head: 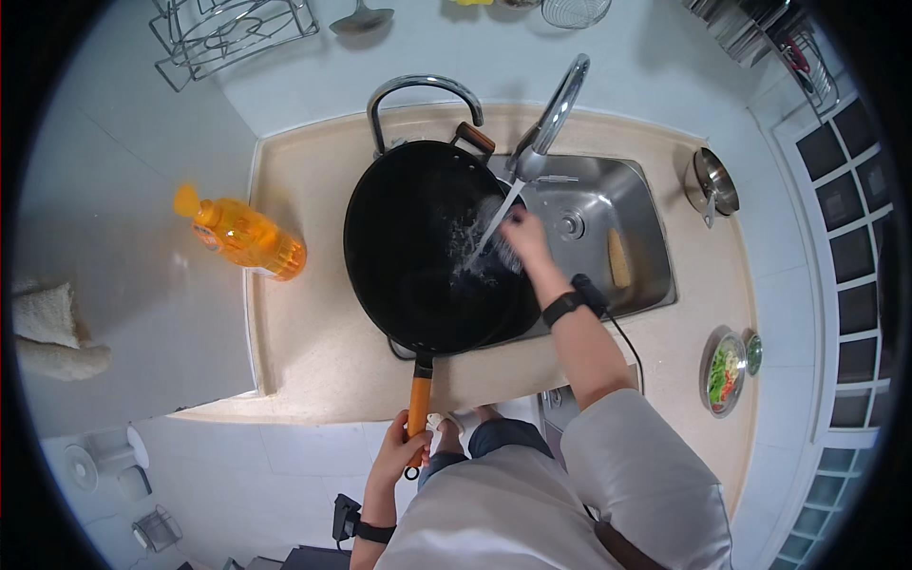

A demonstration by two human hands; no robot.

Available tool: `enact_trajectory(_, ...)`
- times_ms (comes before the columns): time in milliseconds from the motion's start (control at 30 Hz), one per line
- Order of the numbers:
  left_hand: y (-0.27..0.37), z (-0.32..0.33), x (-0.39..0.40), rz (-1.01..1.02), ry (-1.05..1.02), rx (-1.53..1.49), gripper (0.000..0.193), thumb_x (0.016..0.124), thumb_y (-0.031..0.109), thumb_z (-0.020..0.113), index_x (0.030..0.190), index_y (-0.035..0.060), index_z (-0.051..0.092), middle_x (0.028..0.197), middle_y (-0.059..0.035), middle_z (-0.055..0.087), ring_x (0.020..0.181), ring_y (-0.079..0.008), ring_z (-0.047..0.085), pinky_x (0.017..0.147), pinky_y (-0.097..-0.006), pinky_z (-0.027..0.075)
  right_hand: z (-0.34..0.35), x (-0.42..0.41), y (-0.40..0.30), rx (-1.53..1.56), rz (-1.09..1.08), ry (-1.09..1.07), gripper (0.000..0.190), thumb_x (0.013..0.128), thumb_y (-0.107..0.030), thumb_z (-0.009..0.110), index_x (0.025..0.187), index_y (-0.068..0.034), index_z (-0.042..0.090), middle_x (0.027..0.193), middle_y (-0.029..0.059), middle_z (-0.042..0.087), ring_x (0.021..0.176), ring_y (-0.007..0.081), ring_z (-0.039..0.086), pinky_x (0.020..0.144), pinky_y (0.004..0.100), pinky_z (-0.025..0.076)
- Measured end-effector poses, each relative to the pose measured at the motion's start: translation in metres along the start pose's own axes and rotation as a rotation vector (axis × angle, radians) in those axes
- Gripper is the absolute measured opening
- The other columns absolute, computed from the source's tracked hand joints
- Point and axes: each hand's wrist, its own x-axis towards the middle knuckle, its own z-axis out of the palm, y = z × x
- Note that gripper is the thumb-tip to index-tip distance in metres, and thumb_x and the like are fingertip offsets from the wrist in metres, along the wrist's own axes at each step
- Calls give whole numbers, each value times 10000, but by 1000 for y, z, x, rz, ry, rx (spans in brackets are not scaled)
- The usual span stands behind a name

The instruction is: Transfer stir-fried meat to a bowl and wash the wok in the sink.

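Observation:
A large black wok (420,249) rests over the sink's left side. My left hand (402,450) grips its orange handle (420,402) near the hanging ring. From the chrome faucet (552,121), a stream of water runs into the wok and splashes at its right part. My right hand (526,235) is at the wok's right side by the stream, blurred; its fingers seem bent, and whether they hold something cannot be made out. A second dark, round vessel shows partly under the wok's right rim.
A steel sink (641,214) holds a tan scrubber (618,258). An orange detergent bottle (249,239) stands left. At the right are steel pans (712,182) and a bowl of chopped vegetables (727,374). A curved chrome spout (424,80) rises behind the wok.

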Motion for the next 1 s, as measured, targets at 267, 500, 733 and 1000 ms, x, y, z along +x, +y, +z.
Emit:
enact_trajectory(267,16,-2,-14,176,287,576,352,829,158,584,1121,-14,489,853,-111,624,742,-186,599,616,-288,460,-82,114,-18,317,384,-343,743,662,-149,596,1222,186,241,968,251,555,706,262,605,571,353,499)
enact_trajectory(500,193,-36,-30,995,1031,948,410,825,-43,403,1232,-5,430,1191,-227,492,1135,-344,462,942,-373,367,-43,-11,-69,1258,408,-426,310,871,-190,390,1053,22,526,967,178,601,812,297,606,740,405,504)
enact_trajectory(733,300,-88,-26,1131,1257,1315,524,700,-132,379,1205,-18,463,1257,-204,446,1198,-324,396,1013,-358,305,58,-85,-249,1649,286,-1018,377,904,-224,318,1100,56,478,1046,213,567,911,310,592,805,407,497)
enact_trajectory(1000,303,-83,-18,1075,1274,1385,474,709,-104,407,1162,-9,511,1204,-189,500,1165,-326,430,1024,-396,275,136,-104,-343,1823,500,-1074,412,936,-288,259,1142,6,461,1035,172,563,917,275,572,791,415,480)
